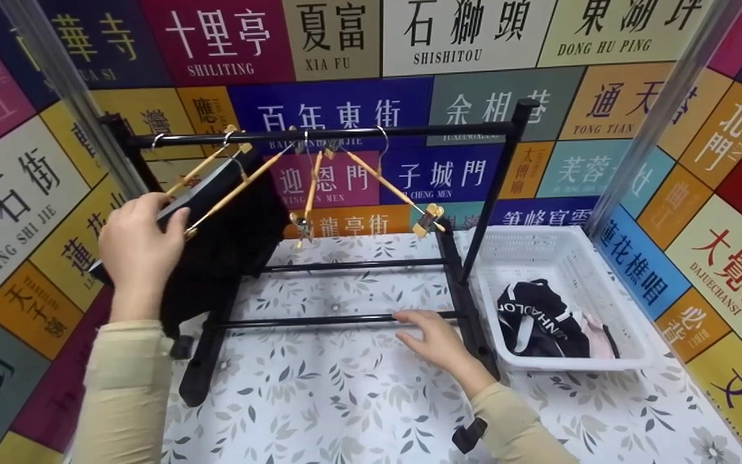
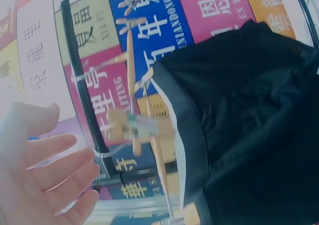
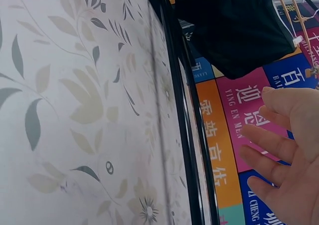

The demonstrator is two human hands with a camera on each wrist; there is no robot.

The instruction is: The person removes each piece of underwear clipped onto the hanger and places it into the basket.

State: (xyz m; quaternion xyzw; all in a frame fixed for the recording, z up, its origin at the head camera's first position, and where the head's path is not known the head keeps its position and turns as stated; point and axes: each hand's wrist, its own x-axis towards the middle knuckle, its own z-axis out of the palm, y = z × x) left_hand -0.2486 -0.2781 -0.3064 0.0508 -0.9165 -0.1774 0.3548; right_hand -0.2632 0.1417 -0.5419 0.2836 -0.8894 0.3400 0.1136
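Observation:
A black garment with a pale-edged waistband (image 1: 229,258) hangs from a wooden clip hanger (image 1: 232,195) at the left of a black rack (image 1: 448,131). My left hand (image 1: 139,238) is beside the hanger's near end; in the left wrist view its fingers (image 2: 65,167) are spread, apart from the waistband. A clip (image 2: 192,213) grips one end of that waistband. My right hand (image 1: 432,338) hovers near the rack's lower front bar, its fingers loosely bent around nothing. The garment's lower part is partly hidden behind my left hand in the head view.
Another wooden clip hanger (image 1: 397,188) hangs bare at the middle of the rack. Right of the rack stands a white plastic basket (image 1: 635,322) with black clothing (image 1: 542,319) and a pink piece (image 1: 596,338) inside. A leaf-patterned cloth (image 1: 319,399) covers the table; printed panels rise behind.

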